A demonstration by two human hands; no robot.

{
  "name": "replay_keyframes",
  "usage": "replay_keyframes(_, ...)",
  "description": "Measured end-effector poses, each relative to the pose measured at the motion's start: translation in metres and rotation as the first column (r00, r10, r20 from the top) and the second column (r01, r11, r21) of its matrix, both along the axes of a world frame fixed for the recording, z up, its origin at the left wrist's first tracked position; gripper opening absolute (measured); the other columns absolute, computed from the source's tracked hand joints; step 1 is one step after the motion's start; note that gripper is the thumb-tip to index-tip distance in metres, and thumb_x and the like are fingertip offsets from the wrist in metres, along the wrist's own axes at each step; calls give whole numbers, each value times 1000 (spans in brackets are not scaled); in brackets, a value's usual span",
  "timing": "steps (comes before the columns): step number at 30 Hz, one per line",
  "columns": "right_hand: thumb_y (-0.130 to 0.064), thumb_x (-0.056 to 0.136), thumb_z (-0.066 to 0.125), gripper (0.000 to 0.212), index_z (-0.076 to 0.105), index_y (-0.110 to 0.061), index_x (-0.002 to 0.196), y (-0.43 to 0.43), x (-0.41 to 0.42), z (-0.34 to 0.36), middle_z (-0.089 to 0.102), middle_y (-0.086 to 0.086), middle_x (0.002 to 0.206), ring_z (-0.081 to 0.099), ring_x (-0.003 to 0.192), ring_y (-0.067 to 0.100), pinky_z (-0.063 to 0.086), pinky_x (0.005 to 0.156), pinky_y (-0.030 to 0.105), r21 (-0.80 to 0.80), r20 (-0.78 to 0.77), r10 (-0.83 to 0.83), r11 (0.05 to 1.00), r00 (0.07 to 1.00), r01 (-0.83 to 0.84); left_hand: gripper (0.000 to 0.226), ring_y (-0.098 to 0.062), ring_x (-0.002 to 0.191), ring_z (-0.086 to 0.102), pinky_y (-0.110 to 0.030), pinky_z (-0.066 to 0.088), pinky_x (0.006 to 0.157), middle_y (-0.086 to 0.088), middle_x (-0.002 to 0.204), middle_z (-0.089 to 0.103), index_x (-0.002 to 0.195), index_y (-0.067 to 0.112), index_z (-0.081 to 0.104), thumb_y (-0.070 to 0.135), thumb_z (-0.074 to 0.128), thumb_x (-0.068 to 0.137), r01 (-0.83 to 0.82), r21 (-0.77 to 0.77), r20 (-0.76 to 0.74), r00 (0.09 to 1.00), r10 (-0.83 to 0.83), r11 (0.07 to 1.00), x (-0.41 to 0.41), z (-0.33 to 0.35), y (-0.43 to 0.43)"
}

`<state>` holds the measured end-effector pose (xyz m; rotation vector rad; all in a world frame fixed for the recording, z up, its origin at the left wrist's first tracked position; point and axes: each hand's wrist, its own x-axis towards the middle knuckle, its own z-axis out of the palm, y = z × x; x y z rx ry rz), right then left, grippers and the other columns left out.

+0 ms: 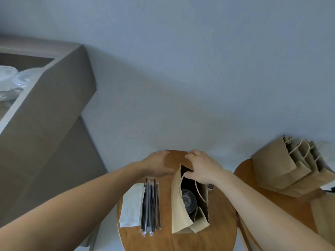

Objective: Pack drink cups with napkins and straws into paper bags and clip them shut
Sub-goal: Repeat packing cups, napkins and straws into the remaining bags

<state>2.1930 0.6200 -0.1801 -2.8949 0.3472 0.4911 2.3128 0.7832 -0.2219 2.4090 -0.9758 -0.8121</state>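
Note:
An open brown paper bag (181,211) stands on a round wooden table (221,232). A drink cup with a dark lid (188,200) sits inside it. My right hand (201,169) grips the far rim of the bag, fingers curled over the edge. My left hand (159,165) reaches across the far side of the table, its fingers fairly straight and touching the bag's left edge above the straw ends. A bundle of dark wrapped straws (151,205) lies left of the bag. Beside the straws is a stack of white napkins (131,205).
A stack of folded paper bags with twine handles (290,167) lies on a second wooden table (244,171) to the right. A large cardboard box (54,109) holding clear plastic ware (16,78) stands at the left. A small object (211,186) shows under my right wrist.

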Motion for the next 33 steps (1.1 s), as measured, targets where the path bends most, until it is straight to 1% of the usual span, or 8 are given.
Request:
replay_keyframes(7,-30,96,50,48,47,-16,142,58,47,-34,46,5,141,44,128,27,43,94,37,126,25,37,991,999,-40,56,-29,112,56,-40,50,91,-8,127,59,131,16,52,44,61,83,-148,117,-27,988,152,982,21,-31,50)
replay_keyframes(11,-22,94,48,15,60,-18,87,96,73,-88,61,1,88,60,81,20,40,57,26,326,-113,-12,944,994,49,49,-25,103,61,-32,50,77,-4,121,61,130,20,55,33,58,84,-226,167,-97,965,244,960,21,-67,84)
replay_keyframes(16,-17,87,51,17,47,-14,70,133,77,-170,50,0,65,51,60,17,29,48,23,405,-268,-188,868,945,288,32,-17,87,60,-32,55,69,2,105,63,112,18,61,28,59,81,-353,195,-140,913,382,915,19,-114,124)
replay_keyframes(18,-22,89,52,25,43,-17,66,142,75,-198,45,-2,58,45,47,14,28,42,23,379,-304,-255,852,918,362,8,-14,81,51,-19,40,57,11,89,52,92,24,58,29,61,86,-413,252,-125,883,453,875,20,-135,134)
replay_keyframes(21,-30,92,52,29,42,-18,68,149,76,-234,45,-4,57,45,45,12,28,42,23,340,-320,-284,856,904,389,34,-4,64,41,-16,29,53,19,73,33,69,36,30,33,60,86,-514,270,-148,813,563,814,23,-167,143)
replay_keyframes(26,-40,93,52,34,45,-16,70,158,85,-277,49,-3,57,52,49,15,36,46,25,304,-297,-352,847,888,437,21,5,68,36,-14,28,55,21,83,33,94,33,40,36,59,87,-556,267,-178,774,608,787,20,-203,151)
replay_keyframes(30,-46,92,54,34,51,-15,78,161,87,-299,56,-1,61,58,53,17,39,46,25,297,-289,-417,817,862,495,25,4,62,36,-13,29,52,23,75,33,74,37,38,32,59,87,-576,281,-177,755,631,768,15,-220,153)
replay_keyframes(33,-44,93,52,30,54,-15,85,161,87,-308,62,0,71,63,62,18,39,48,25,283,-249,-421,830,872,481,15,-4,74,43,-12,29,55,18,90,42,103,29,54,30,58,89,-580,272,-191,750,634,768,13,-229,156)
